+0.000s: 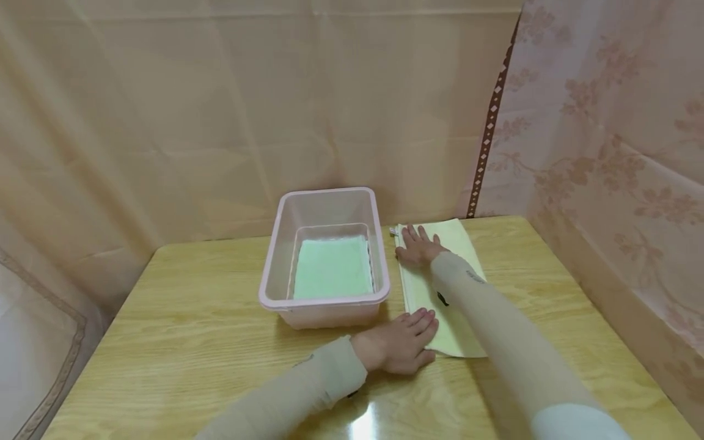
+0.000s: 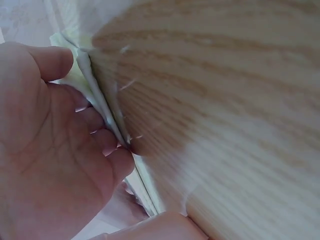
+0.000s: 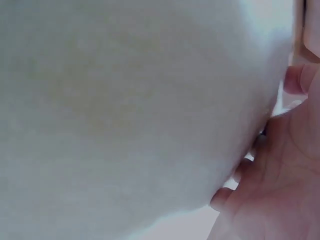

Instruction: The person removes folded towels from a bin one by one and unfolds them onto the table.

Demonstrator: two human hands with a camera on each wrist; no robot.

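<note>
A folded pale yellow towel [image 1: 459,327] lies lengthwise on the table, right of a pink plastic bin. My right hand [image 1: 418,247] rests palm down on the towel's far part, fingers spread toward its left edge. At the near left corner, my left hand [image 1: 400,345] touches the towel with extended fingers. The left wrist view shows the left hand's [image 2: 65,140] fingertips along the towel's layered edge [image 2: 97,95]. In the right wrist view, pale cloth [image 3: 125,115] fills most of the picture, with the right hand's [image 3: 280,175] fingertips against it.
The pink bin [image 1: 324,304] stands left of the yellow towel, with a folded light green towel [image 1: 333,269] flat on its bottom. Beneath is a wood-grain table [image 1: 192,330]. A beige curtain [image 1: 220,122] hangs behind, and a floral curtain [image 1: 621,140] borders the right side.
</note>
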